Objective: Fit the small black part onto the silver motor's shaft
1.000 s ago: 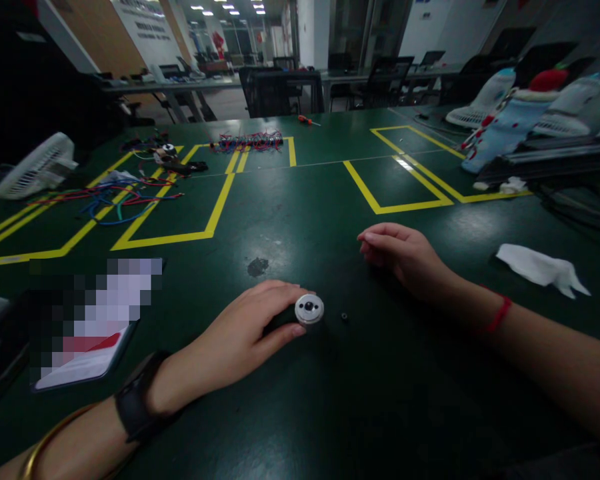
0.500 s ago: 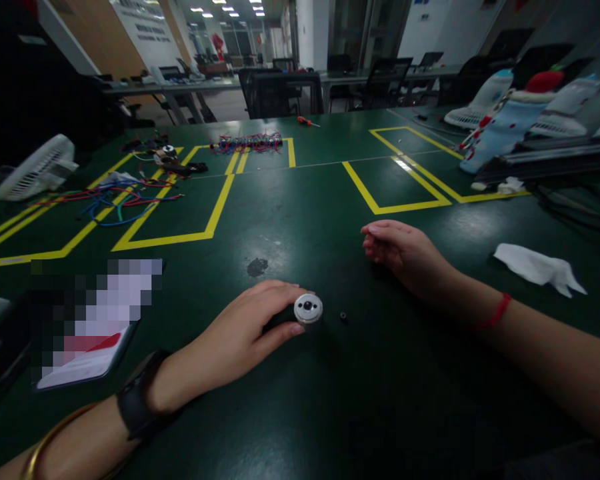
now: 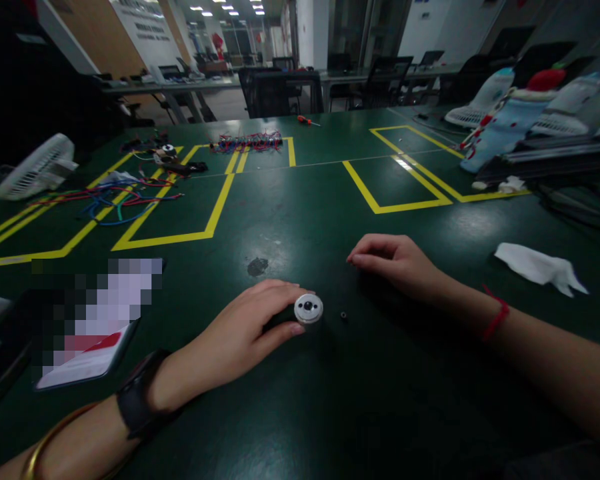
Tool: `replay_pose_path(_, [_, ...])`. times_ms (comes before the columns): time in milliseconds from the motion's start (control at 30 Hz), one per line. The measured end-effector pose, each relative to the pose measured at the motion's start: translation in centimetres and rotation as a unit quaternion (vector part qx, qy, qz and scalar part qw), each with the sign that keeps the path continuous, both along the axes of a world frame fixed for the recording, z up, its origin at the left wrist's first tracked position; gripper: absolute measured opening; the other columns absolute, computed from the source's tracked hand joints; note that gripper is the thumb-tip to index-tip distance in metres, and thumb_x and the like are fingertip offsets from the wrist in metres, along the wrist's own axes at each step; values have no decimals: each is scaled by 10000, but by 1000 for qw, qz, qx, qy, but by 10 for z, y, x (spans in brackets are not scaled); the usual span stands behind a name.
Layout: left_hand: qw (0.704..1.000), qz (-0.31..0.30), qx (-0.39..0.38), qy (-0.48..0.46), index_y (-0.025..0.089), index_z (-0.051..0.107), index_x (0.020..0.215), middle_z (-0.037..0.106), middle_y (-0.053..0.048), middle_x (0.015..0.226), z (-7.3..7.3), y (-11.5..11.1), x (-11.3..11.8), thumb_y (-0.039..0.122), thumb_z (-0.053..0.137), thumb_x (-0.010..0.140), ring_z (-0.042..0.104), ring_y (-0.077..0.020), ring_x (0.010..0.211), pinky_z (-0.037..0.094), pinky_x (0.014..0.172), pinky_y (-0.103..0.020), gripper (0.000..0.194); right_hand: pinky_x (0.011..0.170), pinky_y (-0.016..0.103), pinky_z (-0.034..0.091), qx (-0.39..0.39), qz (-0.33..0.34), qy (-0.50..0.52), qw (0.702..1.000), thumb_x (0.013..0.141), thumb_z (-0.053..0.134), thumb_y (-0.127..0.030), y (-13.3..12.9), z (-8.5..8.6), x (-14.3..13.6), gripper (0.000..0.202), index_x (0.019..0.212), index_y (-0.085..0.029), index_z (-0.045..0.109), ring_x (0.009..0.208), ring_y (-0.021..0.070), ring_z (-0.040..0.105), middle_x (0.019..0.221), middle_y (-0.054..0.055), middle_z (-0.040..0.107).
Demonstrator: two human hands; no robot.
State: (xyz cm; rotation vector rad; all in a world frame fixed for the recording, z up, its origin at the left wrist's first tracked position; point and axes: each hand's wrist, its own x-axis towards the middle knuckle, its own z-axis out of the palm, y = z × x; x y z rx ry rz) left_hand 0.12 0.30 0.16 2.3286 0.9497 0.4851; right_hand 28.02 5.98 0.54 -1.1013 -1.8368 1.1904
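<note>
Right, the danger is with my left hand (image 3: 230,333): if thumb and forefinger squeeze unevenly, this round metal piece (image 3: 309,314) could tip or slip, and a sideways nudge could send the small dark part (image 3: 343,315) rolling. Here's the grip: thumb on the near side, fingers round the far side, parted just to its width, holding it with its holed face up. The piece sits towards the near side of the table (image 3: 300,213), well apart from the far edge, and the small part is just beside it, untouched. Beyond that, my right hand (image 3: 405,263) hangs curled, fingertips together; nothing shows in them, though I can't tell if something tiny is hidden. Further out, a white tissue (image 3: 537,268) lies towards the right edge, and an orange-handled screwdriver (image 3: 304,119) near the far edge.
</note>
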Motion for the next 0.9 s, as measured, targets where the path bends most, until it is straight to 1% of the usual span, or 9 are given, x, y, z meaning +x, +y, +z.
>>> replay_pose_path(100, [1000, -1, -1, -1, 294, 485, 1332, 580, -13, 1272, 0, 0, 0, 289, 553, 976, 523, -198, 1165, 423, 1003, -356, 362, 790, 322, 480, 110, 166, -128, 972, 769, 722, -232, -8, 9, 0, 92, 840, -174, 720, 881, 185, 599, 980, 56, 609])
replay_pose_path(133, [1000, -2, -2, -1, 295, 489, 1328, 583, -11, 1265, 0, 1, 0, 291, 554, 975, 525, -197, 1159, 425, 1000, -355, 359, 810, 328, 481, 130, 195, -154, 960, 747, 744, -237, -10, 11, 0, 132, 862, -175, 723, 912, 192, 593, 1018, 61, 589])
replay_pose_path(200, [1000, -4, -2, -2, 296, 499, 1319, 590, -10, 1252, 0, 1, 0, 296, 558, 972, 530, -198, 1148, 430, 990, -355, 352, 837, 342, 481, 154, 212, -191, 946, 722, 770, -262, -13, 14, -2, 206, 905, -180, 725, 944, 201, 580, 1052, 65, 563])
replay_pose_path(333, [1000, -1, -2, -8, 286, 509, 1315, 600, -24, 1245, 0, 0, 0, 298, 555, 972, 543, -213, 1135, 438, 980, -375, 346, 869, 373, 472, 189, 214, -209, 935, 722, 777, -283, -14, 12, -4, 214, 914, -201, 731, 967, 210, 572, 1075, 66, 561])
replay_pose_path(467, [1000, -4, -3, -9, 288, 509, 1312, 604, -29, 1240, 1, -1, 1, 287, 558, 969, 546, -220, 1133, 441, 978, -388, 347, 882, 386, 470, 203, 218, -203, 933, 765, 751, -275, -14, 6, -7, 111, 861, -220, 739, 964, 206, 584, 1066, 59, 584])
replay_pose_path(600, [1000, -3, -1, -11, 284, 515, 1304, 606, -37, 1246, 1, 0, 1, 287, 558, 968, 546, -228, 1137, 443, 976, -399, 339, 785, 324, 507, 209, 139, -125, 960, 818, 704, -246, -17, 6, -16, 93, 898, -200, 709, 899, 180, 601, 999, 58, 594])
replay_pose_path(667, [1000, -4, 4, -12, 278, 520, 1300, 607, -44, 1248, 1, 0, 1, 290, 562, 966, 545, -235, 1142, 440, 981, -408, 337, 790, 317, 506, 235, 102, -80, 963, 835, 689, -235, -21, 9, -24, 101, 930, -202, 697, 901, 177, 603, 974, 54, 600])
replay_pose_path(767, [1000, -1, 12, -14, 272, 518, 1300, 605, -43, 1251, -2, -1, 1, 290, 575, 959, 542, -233, 1146, 434, 994, -402, 346, 816, 315, 496, 272, 100, -46, 956, 865, 662, -234, -31, 18, -36, 123, 980, -198, 688, 926, 175, 605, 1000, 62, 614])
replay_pose_path(900, [1000, 1, 12, -12, 275, 492, 1335, 588, -46, 1273, -4, -1, -1, 287, 576, 960, 526, -228, 1165, 428, 1008, -392, 385, 812, 357, 446, 339, 107, -104, 929, 888, 631, -253, -42, 26, -46, 138, 994, -189, 693, 931, 196, 600, 1033, 69, 647])
